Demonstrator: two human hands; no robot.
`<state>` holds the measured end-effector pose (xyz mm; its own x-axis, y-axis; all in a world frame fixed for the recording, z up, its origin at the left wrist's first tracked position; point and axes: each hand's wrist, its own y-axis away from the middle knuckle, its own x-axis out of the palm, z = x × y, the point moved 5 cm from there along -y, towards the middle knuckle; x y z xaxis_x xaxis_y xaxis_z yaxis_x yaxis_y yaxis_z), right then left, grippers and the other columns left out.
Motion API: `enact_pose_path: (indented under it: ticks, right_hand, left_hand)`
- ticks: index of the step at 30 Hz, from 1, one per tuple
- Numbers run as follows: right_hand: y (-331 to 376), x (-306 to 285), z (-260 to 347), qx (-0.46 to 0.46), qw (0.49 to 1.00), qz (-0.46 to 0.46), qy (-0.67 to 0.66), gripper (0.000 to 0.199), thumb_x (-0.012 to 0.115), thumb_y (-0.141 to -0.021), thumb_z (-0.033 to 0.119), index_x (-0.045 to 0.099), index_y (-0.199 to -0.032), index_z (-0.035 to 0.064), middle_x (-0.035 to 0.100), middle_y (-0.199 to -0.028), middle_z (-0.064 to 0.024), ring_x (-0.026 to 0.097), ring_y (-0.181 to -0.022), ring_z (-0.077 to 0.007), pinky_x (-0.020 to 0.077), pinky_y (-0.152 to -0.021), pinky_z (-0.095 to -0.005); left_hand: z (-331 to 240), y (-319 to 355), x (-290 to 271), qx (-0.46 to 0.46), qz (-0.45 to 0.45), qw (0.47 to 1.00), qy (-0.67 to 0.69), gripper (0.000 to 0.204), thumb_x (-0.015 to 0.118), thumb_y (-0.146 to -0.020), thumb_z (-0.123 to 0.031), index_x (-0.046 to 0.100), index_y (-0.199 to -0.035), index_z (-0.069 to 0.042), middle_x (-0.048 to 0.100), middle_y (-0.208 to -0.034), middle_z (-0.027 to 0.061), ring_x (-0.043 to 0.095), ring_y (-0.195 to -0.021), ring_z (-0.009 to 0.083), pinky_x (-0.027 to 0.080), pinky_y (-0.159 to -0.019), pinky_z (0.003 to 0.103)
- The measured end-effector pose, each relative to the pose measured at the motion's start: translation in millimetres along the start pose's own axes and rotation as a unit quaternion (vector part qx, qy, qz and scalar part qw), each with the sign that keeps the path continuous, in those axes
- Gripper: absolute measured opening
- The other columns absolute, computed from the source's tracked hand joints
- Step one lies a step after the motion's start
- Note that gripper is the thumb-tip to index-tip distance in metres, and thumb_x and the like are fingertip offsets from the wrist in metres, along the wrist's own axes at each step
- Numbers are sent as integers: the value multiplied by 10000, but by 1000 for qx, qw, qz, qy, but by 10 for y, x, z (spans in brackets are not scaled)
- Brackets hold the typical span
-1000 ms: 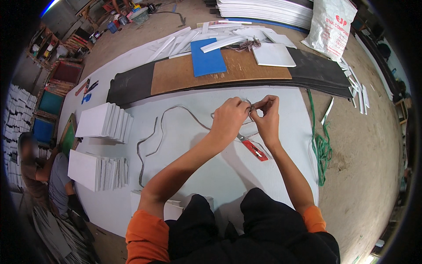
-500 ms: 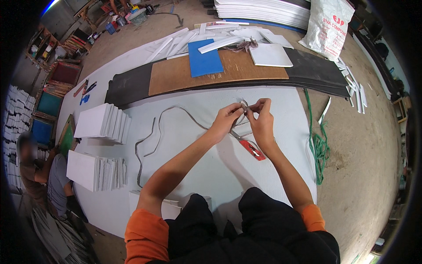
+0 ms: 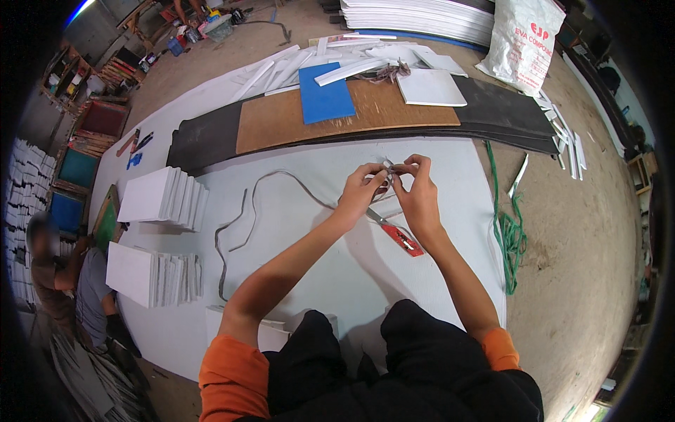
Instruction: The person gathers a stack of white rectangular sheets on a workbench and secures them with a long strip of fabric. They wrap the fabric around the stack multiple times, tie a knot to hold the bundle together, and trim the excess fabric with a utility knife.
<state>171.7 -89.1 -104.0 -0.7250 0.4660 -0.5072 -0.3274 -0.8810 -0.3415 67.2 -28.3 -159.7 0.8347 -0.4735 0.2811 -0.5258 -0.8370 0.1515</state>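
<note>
A thin grey strip of cord runs over the white sheet and up to my two hands. My left hand pinches the strip, its thumb and fingers drawn together. Close against it, my right hand has its thumb and fingertips on the same bunched bit of strip. The fingers partly hide how the strip is looped there. Below the hands lies a tool with a metal blade and a red handle, touching neither palm. To the left, another grey length curves along the sheet.
Two stacks of white blocks stand left. Beyond my hands lie black sheets, a brown board, a blue panel and white offcuts. Green twine hangs by the right edge. A person sits far left.
My fingers have shifted slightly around the strip, and the right fingertips have closed in toward the left ones. The tool and the loose cord lie as before.
</note>
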Motion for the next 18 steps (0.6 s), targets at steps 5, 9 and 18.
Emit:
enact_pose_path:
  ticks: [5,9,18]
  right_hand:
    - [12,23,-16,-18,1000,-2,0,325,531,-794,0,334,-1052,8,581,-898,-239,595,-828,-363,492,-643,-405]
    - [10,27,-24,-63,997,-5,39,310,526,-808,12,328,-1046,15,596,-898,-228,591,-824,-379,482,-632,-401]
    - [-12,18,-98,-62,995,33,70,245,465,-803,-8,340,-1011,26,585,-770,-229,584,-707,-389,470,-551,-440]
  left_hand:
    - [-35,15,40,48,-32,996,-74,216,535,-854,-149,556,-1005,3,537,-941,64,547,-764,119,460,-663,216]
    - [-60,-34,-3,132,-47,973,-185,248,580,-822,-169,573,-994,10,566,-928,60,532,-748,104,413,-632,233]
    - [-179,-64,-18,145,-29,955,-256,208,655,-739,-191,651,-857,-20,606,-692,67,520,-599,119,415,-551,249]
